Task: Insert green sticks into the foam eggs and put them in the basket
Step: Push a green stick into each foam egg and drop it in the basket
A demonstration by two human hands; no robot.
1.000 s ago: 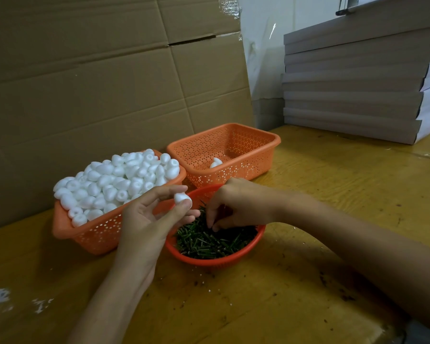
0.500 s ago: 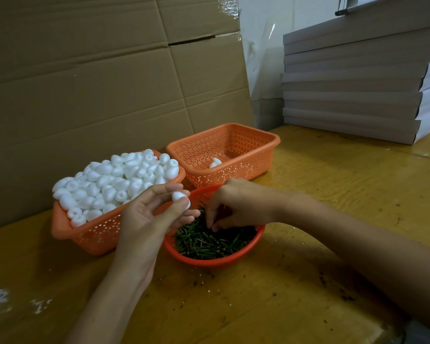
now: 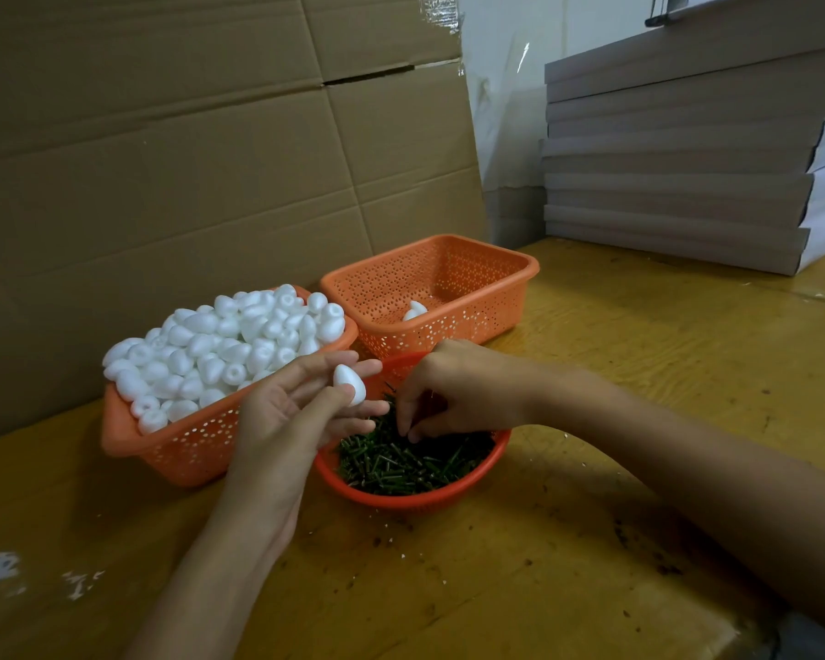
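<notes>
My left hand (image 3: 296,412) pinches one white foam egg (image 3: 349,384) between thumb and fingers, just above the left rim of the round red bowl (image 3: 415,501). That bowl holds several short green sticks (image 3: 401,462). My right hand (image 3: 448,388) reaches into the bowl, fingertips curled down among the sticks; whether it holds one is hidden. An orange basket (image 3: 172,445) on the left is heaped with foam eggs (image 3: 229,340). Behind the bowl, a second orange basket (image 3: 453,321) contains one foam egg (image 3: 415,311).
Everything sits on a yellow wooden table (image 3: 591,516) with small debris and white smears at the left. A large cardboard sheet (image 3: 187,159) leans behind the baskets. A stack of flat grey boxes (image 3: 687,159) fills the back right corner.
My left hand has turned the foam egg slightly and shifted a little. My right hand keeps fingering the sticks in the bowl, hardly moved.
</notes>
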